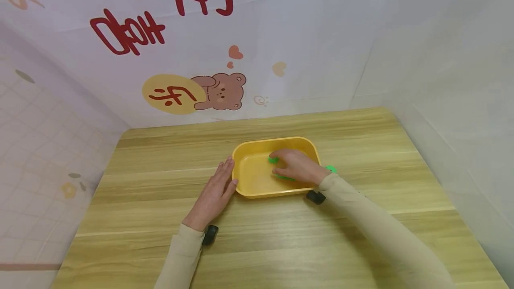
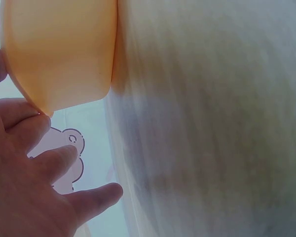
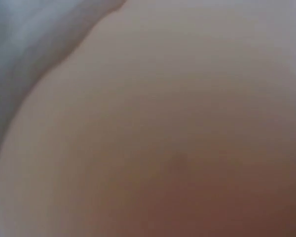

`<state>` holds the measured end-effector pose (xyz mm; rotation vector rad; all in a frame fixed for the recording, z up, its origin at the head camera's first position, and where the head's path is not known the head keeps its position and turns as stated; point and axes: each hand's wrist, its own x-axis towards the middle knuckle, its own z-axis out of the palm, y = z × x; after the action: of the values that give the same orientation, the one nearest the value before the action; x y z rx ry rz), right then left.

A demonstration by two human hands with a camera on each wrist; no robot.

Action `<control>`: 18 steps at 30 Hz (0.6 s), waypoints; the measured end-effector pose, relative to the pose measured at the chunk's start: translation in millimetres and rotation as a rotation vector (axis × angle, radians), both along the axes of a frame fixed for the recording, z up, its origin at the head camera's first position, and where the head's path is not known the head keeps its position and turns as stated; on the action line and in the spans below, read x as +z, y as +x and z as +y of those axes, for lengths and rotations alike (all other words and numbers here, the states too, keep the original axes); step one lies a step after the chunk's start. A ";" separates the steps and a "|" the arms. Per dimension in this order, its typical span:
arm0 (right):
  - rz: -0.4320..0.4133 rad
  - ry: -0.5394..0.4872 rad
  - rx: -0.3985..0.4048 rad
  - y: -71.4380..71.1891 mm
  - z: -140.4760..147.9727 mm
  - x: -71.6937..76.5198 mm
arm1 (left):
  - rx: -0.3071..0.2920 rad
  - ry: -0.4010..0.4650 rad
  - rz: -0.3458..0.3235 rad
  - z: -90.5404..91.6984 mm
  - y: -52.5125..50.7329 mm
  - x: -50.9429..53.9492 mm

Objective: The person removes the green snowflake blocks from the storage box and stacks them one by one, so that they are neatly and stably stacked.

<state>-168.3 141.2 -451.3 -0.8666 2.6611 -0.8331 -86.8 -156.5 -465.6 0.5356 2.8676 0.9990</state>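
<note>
A yellow rectangular basin (image 1: 257,194) with rounded corners sits on the wooden table. My left hand (image 1: 213,198) rests against its left end, fingers extended, some touching the rim; the left wrist view shows the basin's outer wall (image 2: 64,49) beside these fingers. My right hand (image 1: 299,165) reaches down inside the basin, its fingers bent over small bright green pieces (image 1: 273,160). The hand covers much of them, so their kind and any grip on them are unclear. Another green piece (image 1: 331,169) shows just past the basin's right side. Blurred skin fills most of the right wrist view.
The wood-grain table (image 1: 257,244) runs back to a white wall covering (image 1: 313,48) printed with a bear and red characters. Pale coverings also rise at the left and right sides. A dark wrist device (image 1: 210,235) is on the left wrist, another (image 1: 316,197) on the right.
</note>
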 end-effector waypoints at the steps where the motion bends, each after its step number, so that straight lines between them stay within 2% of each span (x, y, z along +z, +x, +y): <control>1: -0.004 0.004 -0.001 -0.6 -0.2 -0.6 | 0.000 -0.002 -0.001 0.0 0.0 0.1; 10: -0.005 0.036 0.034 -2.2 -2.2 -8.8 | 0.001 -0.002 0.003 0.7 -0.2 0.1; 18: -0.008 0.011 0.122 3.2 -5.1 -7.2 | 0.007 -0.002 -0.004 0.9 0.0 -0.4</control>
<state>-165.1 136.2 -458.5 -1.0097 2.5738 -0.7899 -86.8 -155.5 -466.0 0.5233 2.8682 0.9962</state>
